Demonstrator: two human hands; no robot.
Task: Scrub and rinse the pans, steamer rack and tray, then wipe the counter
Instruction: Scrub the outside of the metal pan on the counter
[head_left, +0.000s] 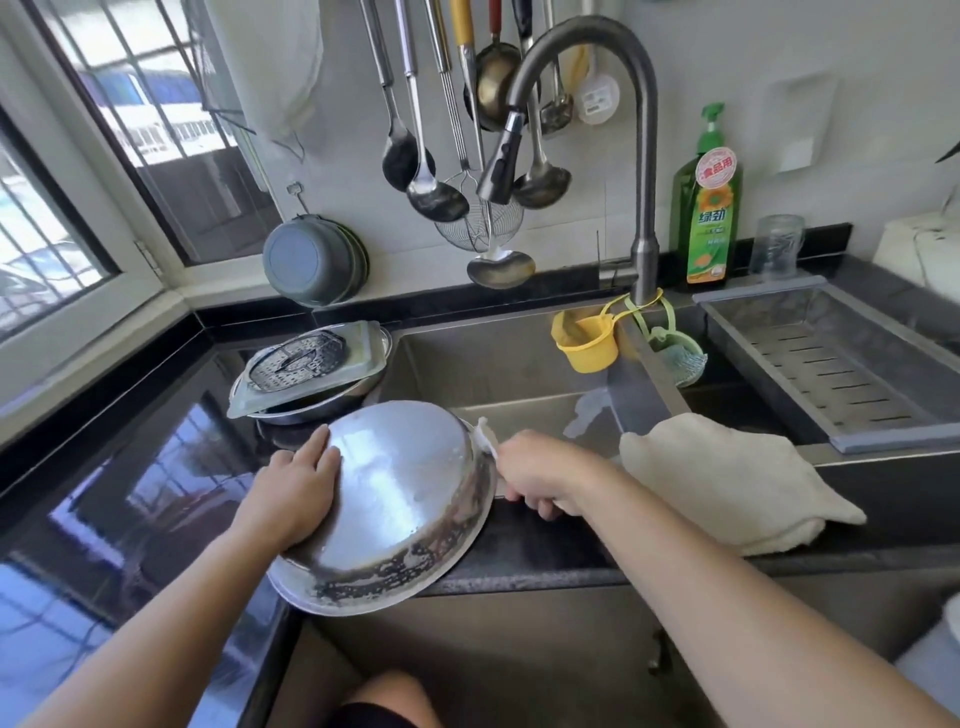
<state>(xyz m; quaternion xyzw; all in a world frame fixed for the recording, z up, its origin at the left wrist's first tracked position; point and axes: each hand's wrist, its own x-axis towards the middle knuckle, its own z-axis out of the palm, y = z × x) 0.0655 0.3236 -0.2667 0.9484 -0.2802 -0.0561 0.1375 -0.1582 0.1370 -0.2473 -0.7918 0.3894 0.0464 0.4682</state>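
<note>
A round steel pan (395, 499) is tilted bottom-up over the sink's front edge, its rim stained dark. My left hand (296, 488) lies flat on the pan's left side and holds it. Closed around a white scrubber (487, 439), my right hand (540, 480) presses it against the pan's right rim. On the black counter (130, 493) behind, a perforated steamer rack (296, 358) rests on a pale tray (363, 358), which sits on a second steel pan (311, 410).
The steel sink (493, 374) runs behind the pan, with the tap (639, 156) above it. A beige cloth (727, 483) drapes over the sink's front edge. A drain basket (831, 364), a green detergent bottle (709, 208), a glass (776, 247) and hanging ladles (431, 187) lie beyond.
</note>
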